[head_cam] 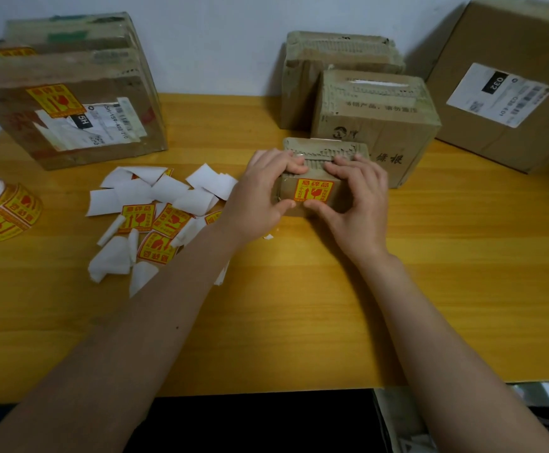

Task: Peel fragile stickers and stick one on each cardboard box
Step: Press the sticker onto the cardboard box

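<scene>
**Small box held in both hands, sticker already on its front**

Head view: A small cardboard box (319, 181) is gripped from both sides on the wooden table (299, 305). The left hand (260, 194) is curled round its left end and the right hand (358, 197) round its right end, with fingers laid over the top and thumbs at the lower front edge. A yellow fragile sticker (314, 190) is seen flat on the front face, between the two thumbs.

The risks are judged as follows. If the sticker is not pressed along its edges, a corner can lift, because the box surface looks worn and partly taped. If the box is squeezed too much, its torn top can be crushed further.

To the left, loose peeled stickers (155, 223) are mixed with white backing papers (155, 191); exposed glue can catch a paper or the forearm that passes over them. The sticker roll (3, 207) lies near the table edge and could roll away if it is knocked. Three boxes behind (378, 122) show no sticker on their visible faces, so one can be skipped by mistake.
</scene>
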